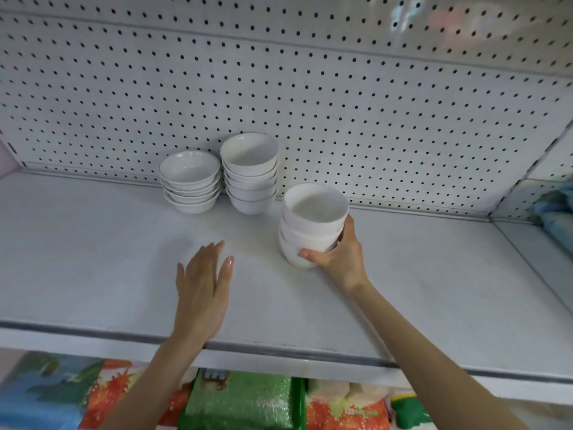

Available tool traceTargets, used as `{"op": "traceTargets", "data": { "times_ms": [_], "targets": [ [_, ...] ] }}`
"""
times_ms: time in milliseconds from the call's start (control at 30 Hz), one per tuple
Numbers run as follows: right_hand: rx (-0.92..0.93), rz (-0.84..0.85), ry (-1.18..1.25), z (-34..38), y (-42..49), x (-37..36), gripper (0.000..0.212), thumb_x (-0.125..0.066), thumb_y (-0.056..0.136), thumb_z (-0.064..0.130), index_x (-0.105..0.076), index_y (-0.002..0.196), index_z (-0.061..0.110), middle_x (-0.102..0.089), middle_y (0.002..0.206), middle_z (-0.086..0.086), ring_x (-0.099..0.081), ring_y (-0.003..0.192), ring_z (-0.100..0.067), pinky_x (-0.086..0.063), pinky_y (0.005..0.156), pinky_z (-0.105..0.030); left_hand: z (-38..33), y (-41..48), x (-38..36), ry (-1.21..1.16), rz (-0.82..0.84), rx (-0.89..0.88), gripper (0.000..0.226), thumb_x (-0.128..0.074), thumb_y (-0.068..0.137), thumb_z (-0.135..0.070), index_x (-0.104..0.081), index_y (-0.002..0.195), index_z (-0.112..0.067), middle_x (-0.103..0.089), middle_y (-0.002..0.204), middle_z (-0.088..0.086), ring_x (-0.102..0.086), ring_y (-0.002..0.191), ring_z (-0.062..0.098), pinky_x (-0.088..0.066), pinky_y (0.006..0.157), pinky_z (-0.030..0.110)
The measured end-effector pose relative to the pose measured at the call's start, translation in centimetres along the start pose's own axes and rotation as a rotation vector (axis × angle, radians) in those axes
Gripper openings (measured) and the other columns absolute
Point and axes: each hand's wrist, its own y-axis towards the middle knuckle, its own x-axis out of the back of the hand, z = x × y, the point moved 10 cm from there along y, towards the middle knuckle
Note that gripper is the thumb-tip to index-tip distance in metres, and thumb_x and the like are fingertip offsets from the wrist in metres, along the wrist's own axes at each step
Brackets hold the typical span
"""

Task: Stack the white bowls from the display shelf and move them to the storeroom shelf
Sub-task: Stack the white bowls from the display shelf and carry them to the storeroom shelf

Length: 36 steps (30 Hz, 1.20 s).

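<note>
My right hand (338,254) grips a stack of three white bowls (310,225) from its right side, thumb across the lowest bowl; the stack's base is at the white shelf (124,259). Against the pegboard stand two more stacks: several deep white bowls (249,175) and, left of them, several shallow white bowls (189,180). My left hand (203,283) hovers flat over the shelf to the left of the held stack, fingers straight and holding nothing.
A white pegboard back wall (341,103) rises behind the shelf. The shelf's front edge (279,352) runs below my forearms. Colourful packaged bags (242,401) fill the level underneath. Blue wrapped goods (558,215) lie at the far right.
</note>
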Motion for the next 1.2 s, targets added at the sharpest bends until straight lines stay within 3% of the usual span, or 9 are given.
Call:
{"op": "traceTargets", "data": {
  "times_ms": [233,400,533,700,800,900,967,1067,1200],
  "targets": [
    [-0.003,-0.073,-0.002,-0.5,6.4,-0.3,0.104,-0.091,0.059,0.017,-0.028,0.143,0.02,-0.05,0.12,0.011,-0.047,0.109,-0.009,-0.036,0.068,0.005,0.2,0.2,-1.9,0.16,0.161,-0.006,0.09,0.005,0.077,-0.074,-0.021,0.152,-0.033,-0.013,0.163,-0.005,0.0,0.15,0.009,0.009,0.121,0.04],
    [-0.024,-0.066,-0.003,-0.8,8.8,-0.9,0.11,-0.086,0.052,0.031,-0.026,0.143,0.018,-0.047,0.126,0.009,-0.044,0.112,-0.009,-0.036,0.084,-0.018,-0.1,0.3,-2.4,0.337,0.17,-0.046,0.102,0.014,0.071,-0.081,-0.025,0.152,-0.032,-0.016,0.162,-0.004,-0.004,0.151,0.012,0.008,0.119,0.043],
    [-0.059,-0.043,-0.054,-1.3,10.3,-1.3,0.113,-0.082,0.049,0.037,-0.022,0.143,0.016,-0.045,0.131,0.005,-0.043,0.114,-0.011,-0.035,0.089,-0.025,-0.4,0.4,-2.5,0.396,0.139,-0.065,0.12,0.032,0.062,-0.08,-0.034,0.149,-0.029,-0.025,0.16,0.0,-0.015,0.15,0.018,0.002,0.119,0.049],
    [-0.094,-0.029,-0.135,0.0,10.4,-0.9,0.117,-0.091,0.054,0.035,-0.019,0.145,0.015,-0.04,0.143,-0.005,-0.04,0.131,-0.024,-0.039,0.103,-0.037,-0.3,0.1,-2.2,0.409,0.238,-0.033,0.133,0.043,0.045,-0.08,-0.02,0.152,-0.033,-0.01,0.163,-0.004,-0.002,0.151,0.014,0.007,0.12,0.044],
    [-0.149,-0.063,-0.229,1.4,7.9,-0.3,0.126,-0.087,0.056,0.046,-0.011,0.15,0.013,-0.027,0.151,-0.014,-0.027,0.14,-0.03,-0.029,0.113,-0.047,-0.1,-1.6,0.6,0.37,0.216,-0.044,0.127,0.035,0.057,-0.081,-0.033,0.15,-0.027,-0.022,0.161,0.002,-0.014,0.15,0.019,-0.001,0.12,0.046],
    [0.175,-0.155,-0.504,6.7,2.2,-0.2,0.11,-0.086,0.065,0.037,-0.021,0.149,0.005,-0.034,0.149,-0.018,-0.031,0.138,-0.034,-0.028,0.111,-0.045,0.5,-4.9,5.4,0.408,0.149,-0.146,0.093,0.002,0.09,-0.071,-0.06,0.131,-0.015,-0.054,0.14,0.014,-0.049,0.133,0.033,-0.03,0.109,0.058],
    [0.429,-0.064,-0.702,10.5,-2.6,-3.4,0.105,-0.084,0.065,0.043,-0.031,0.146,0.004,-0.039,0.146,-0.02,-0.038,0.133,-0.038,-0.031,0.107,-0.047,2.6,-7.7,9.2,0.5,0.132,-0.145,0.074,-0.02,0.095,-0.062,-0.068,0.12,-0.011,-0.064,0.126,0.017,-0.061,0.119,0.035,-0.041,0.098,0.06],
    [0.659,0.27,-0.869,15.7,-10.4,-11.9,0.097,-0.073,0.069,0.056,-0.034,0.147,0.013,-0.036,0.15,-0.018,-0.04,0.132,-0.039,-0.033,0.107,-0.052,6.2,-13.0,16.6,0.585,0.094,-0.076,0.065,-0.039,0.082,-0.053,-0.069,0.115,-0.005,-0.068,0.116,0.021,-0.067,0.106,0.036,-0.049,0.091,0.056],
    [0.938,0.715,-1.019,23.1,-24.1,-26.4,0.089,-0.056,0.081,0.064,-0.017,0.152,0.025,-0.029,0.155,-0.008,-0.032,0.138,-0.028,-0.021,0.112,-0.039,11.8,-23.3,28.9,0.695,-0.038,0.026,0.072,-0.04,0.078,-0.053,-0.066,0.116,0.003,-0.069,0.109,0.026,-0.069,0.092,0.042,-0.055,0.078,0.055]
  ]
}}
